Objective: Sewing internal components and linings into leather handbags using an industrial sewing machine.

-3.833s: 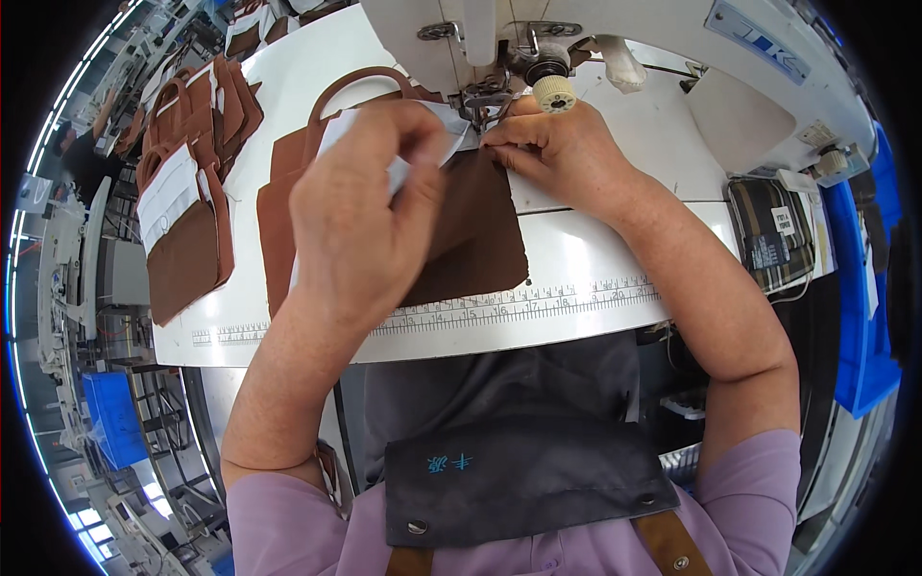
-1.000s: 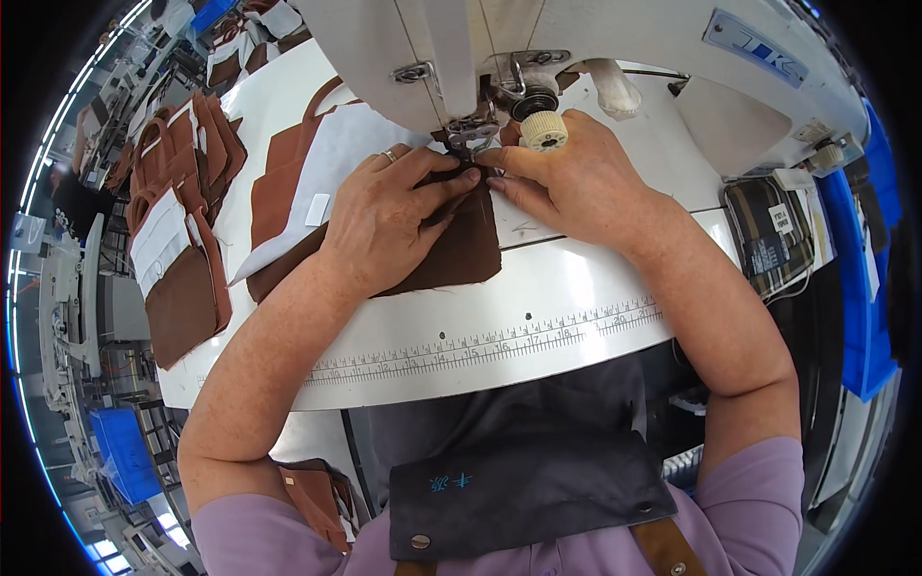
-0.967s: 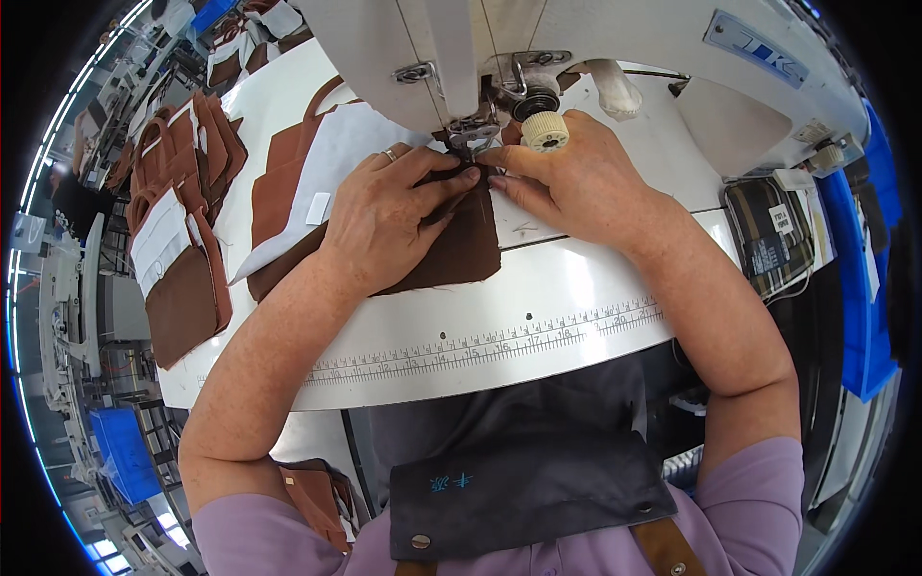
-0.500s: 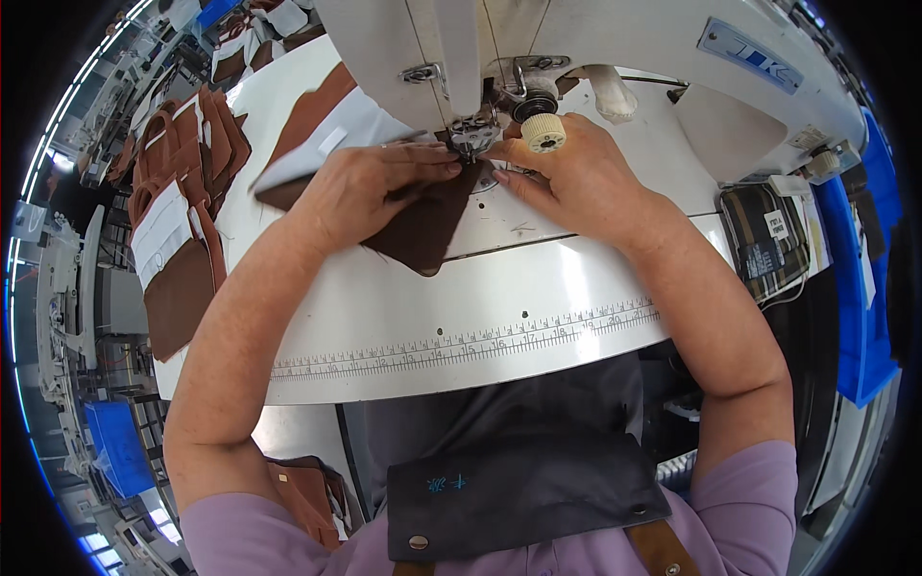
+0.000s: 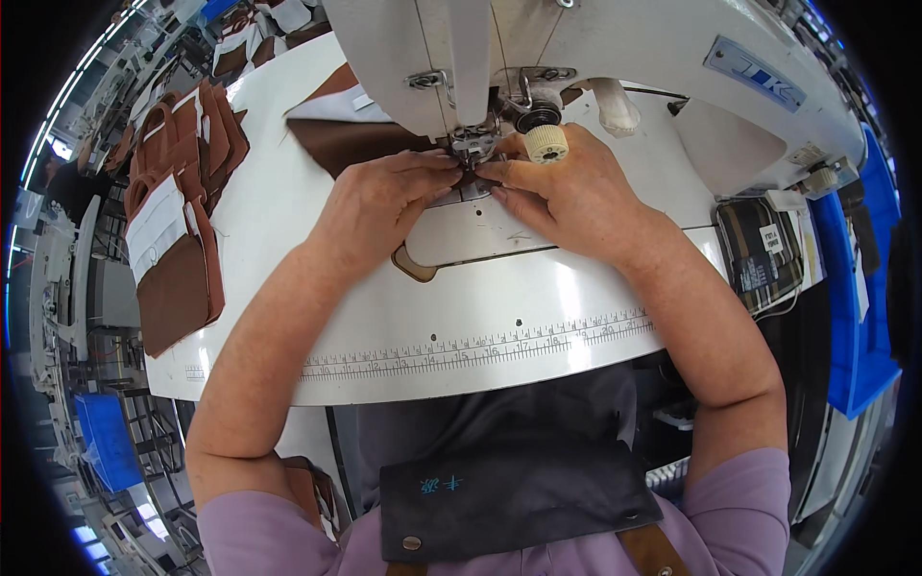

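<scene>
A dark brown fabric piece, with a white lining and rust-coloured cloth behind it, lies left of the sewing machine's presser foot. My left hand holds the fabric at the left side of the foot, fingers pressed together over its edge. My right hand is at the right of the foot, thumb and forefinger closed on the fabric's edge by the needle; some fingers are hidden behind the cream knob. The white machine head hangs over both hands.
A stack of brown bag pieces lies at the left of the white table. At the right sit a plaid pouch and blue bin. Another blue bin, more machines and a person in dark clothing appear at far left.
The fabric has swung away from the table's front, up and leftward behind my left hand, uncovering the machine plate. Both hands remain beside the presser foot.
</scene>
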`<state>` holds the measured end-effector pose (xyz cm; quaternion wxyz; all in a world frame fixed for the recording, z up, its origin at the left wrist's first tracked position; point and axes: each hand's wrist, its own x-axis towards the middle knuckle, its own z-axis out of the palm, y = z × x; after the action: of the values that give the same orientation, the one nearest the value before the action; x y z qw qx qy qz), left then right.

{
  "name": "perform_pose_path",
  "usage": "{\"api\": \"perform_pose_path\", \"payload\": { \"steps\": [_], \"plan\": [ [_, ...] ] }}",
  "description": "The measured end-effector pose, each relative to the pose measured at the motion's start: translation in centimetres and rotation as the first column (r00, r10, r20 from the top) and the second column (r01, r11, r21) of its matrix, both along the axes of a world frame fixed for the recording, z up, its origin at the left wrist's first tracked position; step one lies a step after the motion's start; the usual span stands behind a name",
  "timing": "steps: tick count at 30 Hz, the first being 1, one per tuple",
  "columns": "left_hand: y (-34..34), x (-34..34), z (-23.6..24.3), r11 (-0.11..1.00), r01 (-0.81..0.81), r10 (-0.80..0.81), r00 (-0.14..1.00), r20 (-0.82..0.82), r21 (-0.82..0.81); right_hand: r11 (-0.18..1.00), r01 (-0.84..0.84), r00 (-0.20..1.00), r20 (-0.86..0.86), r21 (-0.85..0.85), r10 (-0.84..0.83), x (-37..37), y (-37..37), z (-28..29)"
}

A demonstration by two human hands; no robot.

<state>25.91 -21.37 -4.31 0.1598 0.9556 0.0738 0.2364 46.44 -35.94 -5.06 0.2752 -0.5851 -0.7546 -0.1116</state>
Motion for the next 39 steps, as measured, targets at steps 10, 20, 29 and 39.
{"api": "perform_pose_path", "payload": {
  "steps": [10, 20, 29, 39],
  "plan": [
    [1.6, 0.3, -0.4, 0.996, 0.075, -0.075, 0.997, -0.019, 0.051, 0.999, 0.039, 0.999, 0.036, -0.007, -0.039, -0.4, 0.0, 0.2],
    [1.7, 0.6, -0.7, 0.996, 0.031, -0.032, 0.999, 0.01, 0.081, 0.993, -0.015, 0.726, -0.684, -0.116, -0.069, 0.8, 0.2, -0.2],
    [1.6, 0.5, -0.7, 0.992, 0.058, -0.061, 0.998, 0.025, 0.109, 0.991, -0.091, 0.48, -0.876, -0.097, -0.041, 1.3, 0.8, -0.2],
    [1.0, 0.4, -0.6, 0.996, -0.05, 0.049, 0.999, 0.021, 0.073, 0.955, -0.024, 0.727, -0.661, -0.296, -0.186, 1.4, -0.2, 0.8]
  ]
}}
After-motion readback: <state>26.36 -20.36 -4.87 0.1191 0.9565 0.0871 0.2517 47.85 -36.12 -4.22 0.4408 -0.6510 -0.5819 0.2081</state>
